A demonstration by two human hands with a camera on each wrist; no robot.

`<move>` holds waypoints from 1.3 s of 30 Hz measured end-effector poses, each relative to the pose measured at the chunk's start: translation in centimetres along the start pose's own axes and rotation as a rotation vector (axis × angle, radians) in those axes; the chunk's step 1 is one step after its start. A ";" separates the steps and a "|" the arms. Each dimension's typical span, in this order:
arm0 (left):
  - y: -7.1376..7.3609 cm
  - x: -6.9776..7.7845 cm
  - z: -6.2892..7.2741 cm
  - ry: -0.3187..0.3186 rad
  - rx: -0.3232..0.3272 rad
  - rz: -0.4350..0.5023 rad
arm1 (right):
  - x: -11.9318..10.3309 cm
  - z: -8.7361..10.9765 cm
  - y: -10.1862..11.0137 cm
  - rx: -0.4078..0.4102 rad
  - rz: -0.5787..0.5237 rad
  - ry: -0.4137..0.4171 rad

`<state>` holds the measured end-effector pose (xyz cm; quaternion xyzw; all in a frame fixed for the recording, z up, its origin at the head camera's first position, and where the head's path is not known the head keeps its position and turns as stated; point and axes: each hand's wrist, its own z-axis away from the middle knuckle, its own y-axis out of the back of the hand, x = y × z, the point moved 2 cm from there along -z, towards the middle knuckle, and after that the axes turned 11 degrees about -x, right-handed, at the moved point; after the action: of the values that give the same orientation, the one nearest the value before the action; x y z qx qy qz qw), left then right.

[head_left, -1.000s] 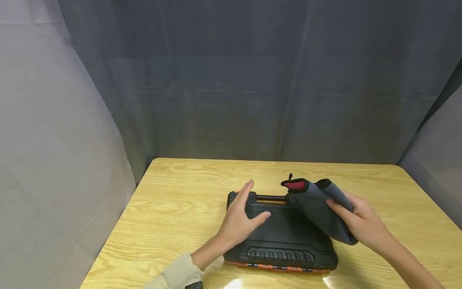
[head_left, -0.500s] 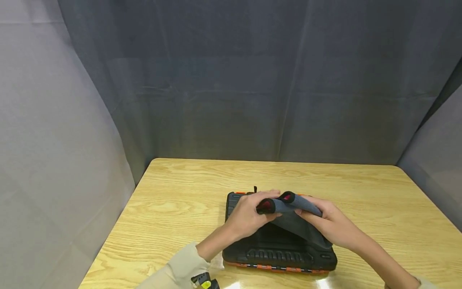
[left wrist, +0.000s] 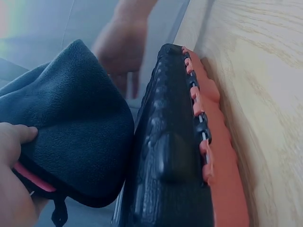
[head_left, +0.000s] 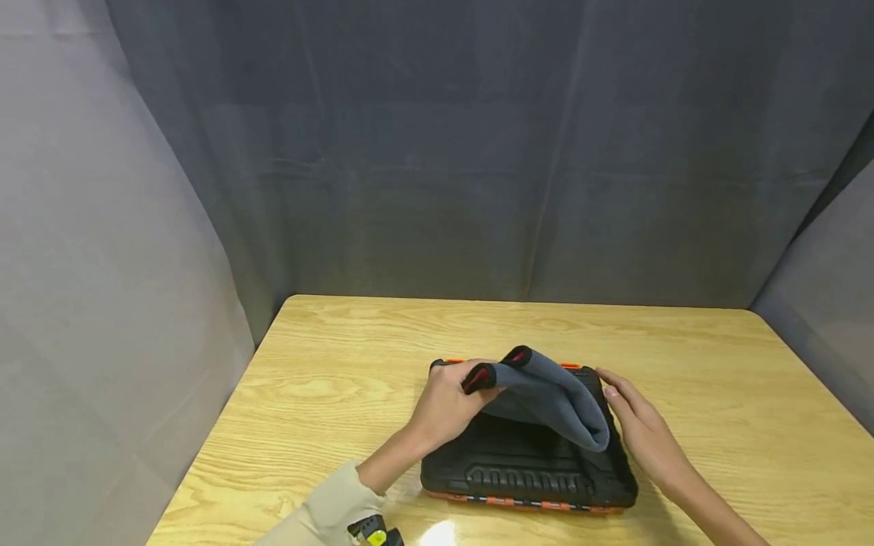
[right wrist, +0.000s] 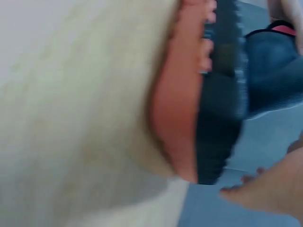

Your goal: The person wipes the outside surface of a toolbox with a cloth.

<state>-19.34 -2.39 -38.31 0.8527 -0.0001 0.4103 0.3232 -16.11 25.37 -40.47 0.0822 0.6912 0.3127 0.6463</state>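
The left hand (head_left: pixel 447 406) pinches the grey fleece cloth (head_left: pixel 546 394) over the black tool case (head_left: pixel 529 462) near the table's (head_left: pixel 328 379) front edge; the right hand (head_left: pixel 638 440), fingers spread, is just beside it. Wiping seems barely begun.

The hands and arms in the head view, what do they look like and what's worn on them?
Both hands are bare, with no gloves or rings showing. The left hand comes out of a loose beige sleeve, and a black device with a yellow spot sits at that wrist, at the picture's bottom edge. The right hand has a bare forearm as far as the picture shows, with no sleeve in view.
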 end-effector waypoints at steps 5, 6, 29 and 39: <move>0.2 0.0 0.1 0.005 0.018 0.000 | 3.1 -0.4 -1.3 -0.057 0.009 -0.193; 0.2 0.0 0.1 0.011 0.018 0.002 | 3.5 -0.4 -1.6 -0.064 0.000 -0.202; 4.5 -3.1 0.4 0.424 0.138 0.199 | 4.0 -0.3 -2.8 0.007 0.080 -0.253; 7.8 -4.8 0.0 0.379 0.372 -0.004 | 4.1 -0.1 -3.0 -0.004 0.091 -0.284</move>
<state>-24.60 -9.84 -37.34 0.8053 0.1378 0.5551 0.1560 -15.98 25.07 -45.58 0.1556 0.5876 0.3284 0.7230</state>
